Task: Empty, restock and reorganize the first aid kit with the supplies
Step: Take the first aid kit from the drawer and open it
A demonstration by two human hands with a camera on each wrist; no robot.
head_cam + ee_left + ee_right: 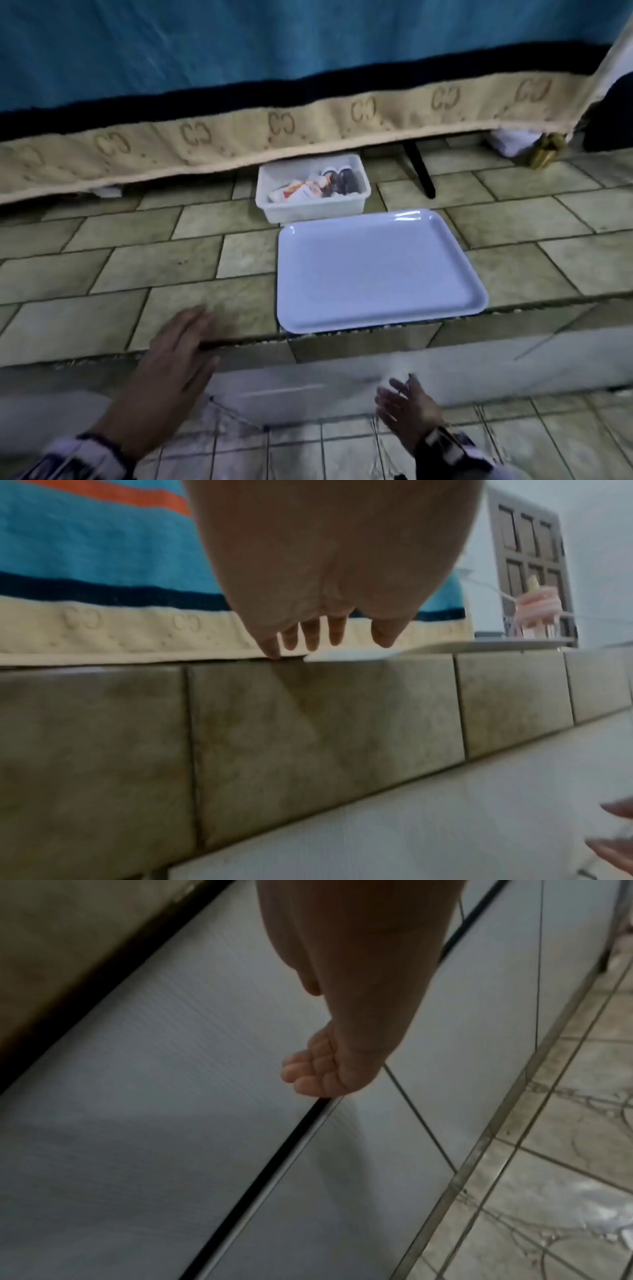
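Note:
A white plastic bin [274,209], the first aid kit, sits on the raised tiled floor under the bed's edge, with tubes, small boxes and dark bottles [322,185] inside. In front of it lies a wide white tray [376,274] with nothing on it. My left hand [195,325] hovers flat at the step's edge, left of the tray, fingers [310,637] straight and holding nothing. My right hand [394,394] is lower, in front of the white step face below the tray. Its fingers [304,1072] are loosely curled and hold nothing.
A blue blanket with a beige patterned border [308,116] hangs over the bin's far side. A black leg [419,171] stands right of the bin, and a gold object [546,152] lies at far right. The step [308,737] drops to a lower patterned tile floor [565,1150].

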